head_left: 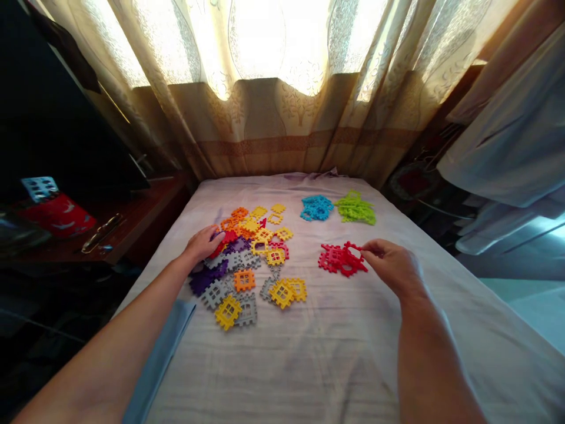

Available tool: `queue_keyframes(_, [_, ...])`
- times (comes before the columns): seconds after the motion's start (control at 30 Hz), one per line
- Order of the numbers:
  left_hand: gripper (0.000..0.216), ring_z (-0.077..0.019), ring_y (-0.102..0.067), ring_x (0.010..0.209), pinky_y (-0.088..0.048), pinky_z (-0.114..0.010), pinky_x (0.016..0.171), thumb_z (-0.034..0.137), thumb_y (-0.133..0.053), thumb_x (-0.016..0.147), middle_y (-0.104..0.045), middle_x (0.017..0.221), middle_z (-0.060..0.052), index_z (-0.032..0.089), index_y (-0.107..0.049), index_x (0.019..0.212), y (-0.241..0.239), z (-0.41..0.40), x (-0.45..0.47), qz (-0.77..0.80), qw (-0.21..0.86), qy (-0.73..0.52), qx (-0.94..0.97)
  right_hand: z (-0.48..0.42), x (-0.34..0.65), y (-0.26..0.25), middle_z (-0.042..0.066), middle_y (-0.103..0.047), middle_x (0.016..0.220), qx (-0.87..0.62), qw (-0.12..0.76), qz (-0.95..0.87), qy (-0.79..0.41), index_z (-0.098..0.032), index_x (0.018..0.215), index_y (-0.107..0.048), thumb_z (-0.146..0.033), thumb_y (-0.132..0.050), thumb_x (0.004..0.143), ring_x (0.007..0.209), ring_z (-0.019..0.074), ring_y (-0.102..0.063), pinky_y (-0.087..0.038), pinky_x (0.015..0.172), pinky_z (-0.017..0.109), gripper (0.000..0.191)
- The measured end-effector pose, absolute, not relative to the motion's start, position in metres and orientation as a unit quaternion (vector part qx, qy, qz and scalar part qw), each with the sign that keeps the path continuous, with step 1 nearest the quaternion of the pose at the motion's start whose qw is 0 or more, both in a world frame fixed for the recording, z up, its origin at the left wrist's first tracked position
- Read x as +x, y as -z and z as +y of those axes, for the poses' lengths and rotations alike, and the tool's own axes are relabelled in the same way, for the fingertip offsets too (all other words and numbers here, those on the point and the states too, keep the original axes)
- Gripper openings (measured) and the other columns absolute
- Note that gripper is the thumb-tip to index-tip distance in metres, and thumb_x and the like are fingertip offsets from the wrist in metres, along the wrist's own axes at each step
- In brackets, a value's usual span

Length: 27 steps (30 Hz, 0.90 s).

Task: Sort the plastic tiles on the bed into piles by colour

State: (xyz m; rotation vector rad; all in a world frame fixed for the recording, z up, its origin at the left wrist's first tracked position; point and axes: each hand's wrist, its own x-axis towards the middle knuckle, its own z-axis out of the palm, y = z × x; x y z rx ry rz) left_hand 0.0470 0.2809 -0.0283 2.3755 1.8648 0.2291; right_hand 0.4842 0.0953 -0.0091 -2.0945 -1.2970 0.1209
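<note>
My left hand (203, 242) is at the left side of a mixed pile of flat, notched plastic building tiles, its fingers closed on a red building tile (217, 249) partly hidden beneath them. Around it lie purple tiles (210, 277), grey tiles (215, 292), orange tiles (244, 280) and yellow tiles (282, 292), many with window-like openings. On the right, my right hand (391, 264) pinches the edge of a red building tile (354, 247) with an open frame. That tile rests at the edge of a small heap of red tiles (332, 259).
Behind the red heap are a blue tile pile (316, 207) and a lime-green tile pile (355, 209). A pale sheet (300, 365) covers the surface. Curtains (282, 118) hang at the back. A dark desk (145, 218) stands left; clothes (507, 129) hang right.
</note>
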Motion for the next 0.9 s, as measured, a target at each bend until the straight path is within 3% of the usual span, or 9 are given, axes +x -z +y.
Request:
queue_keyframes(0.17, [0.068, -0.0353, -0.034, 0.144, -0.029, -0.058, 0.112, 0.063, -0.031, 0.090, -0.041, 0.154, -0.016, 0.022, -0.049, 0.141, 0.045, 0.280, 0.062, 0.625, 0.061, -0.062, 0.776, 0.095, 0.491, 0.009, 0.004, -0.074, 0.077, -0.818, 0.318, -0.479, 0.025, -0.026, 0.075, -0.074, -0.030, -0.061, 0.070, 0.066, 0.0208, -0.064, -0.044, 0.062, 0.031, 0.015])
queue_keyframes(0.3, [0.068, -0.0384, -0.025, 0.148, -0.020, -0.068, 0.112, 0.066, -0.035, 0.090, -0.033, 0.159, -0.016, 0.026, -0.049, 0.142, 0.049, 0.262, 0.079, 0.595, 0.078, -0.052, 0.798, 0.095, 0.497, 0.016, 0.001, -0.071, 0.068, -0.841, 0.218, -0.492, -0.060, -0.026, 0.067, -0.072, -0.030, -0.067, 0.067, 0.062, 0.0190, -0.063, -0.040, 0.056, 0.028, 0.007])
queue_keyframes(0.43, [0.060, -0.0340, -0.032, 0.145, -0.018, -0.066, 0.114, 0.063, -0.034, 0.093, -0.040, 0.156, -0.011, 0.029, -0.054, 0.138, 0.041, 0.240, 0.099, 0.544, 0.103, -0.045, 0.832, 0.094, 0.493, 0.012, 0.001, -0.070, 0.065, -0.834, 0.185, -0.512, -0.094, -0.026, 0.067, -0.072, -0.037, -0.066, 0.072, 0.061, 0.0181, -0.062, -0.037, 0.054, 0.028, 0.014])
queue_keyframes(0.6, [0.053, -0.0258, -0.034, 0.145, -0.021, -0.052, 0.119, 0.053, -0.026, 0.099, -0.042, 0.155, -0.006, 0.029, -0.059, 0.133, 0.020, 0.254, 0.131, 0.502, 0.075, -0.043, 0.861, 0.096, 0.485, 0.005, 0.002, -0.071, 0.065, -0.842, 0.207, -0.494, -0.067, -0.025, 0.070, -0.074, -0.038, -0.061, 0.077, 0.060, 0.0182, -0.062, -0.036, 0.053, 0.027, 0.019])
queue_keyframes(0.73, [0.057, -0.0302, -0.031, 0.146, -0.022, -0.053, 0.118, 0.054, -0.032, 0.097, -0.039, 0.156, -0.012, 0.022, -0.049, 0.142, 0.018, 0.294, 0.161, 0.513, 0.074, -0.012, 0.855, 0.101, 0.473, 0.007, 0.002, -0.073, 0.069, -0.822, 0.204, -0.525, -0.086, -0.025, 0.076, -0.075, -0.038, -0.058, 0.081, 0.062, 0.0172, -0.062, -0.036, 0.055, 0.026, 0.022])
queue_keyframes(0.9, [0.059, -0.0341, -0.035, 0.143, -0.022, -0.060, 0.115, 0.060, -0.036, 0.094, -0.041, 0.155, -0.012, 0.026, -0.049, 0.142, 0.031, 0.308, 0.183, 0.496, 0.087, 0.042, 0.863, 0.107, 0.449, 0.005, 0.003, -0.075, 0.081, -0.809, 0.161, -0.555, -0.105, -0.025, 0.088, -0.076, -0.034, -0.056, 0.087, 0.070, 0.0175, -0.064, -0.036, 0.059, 0.026, 0.022])
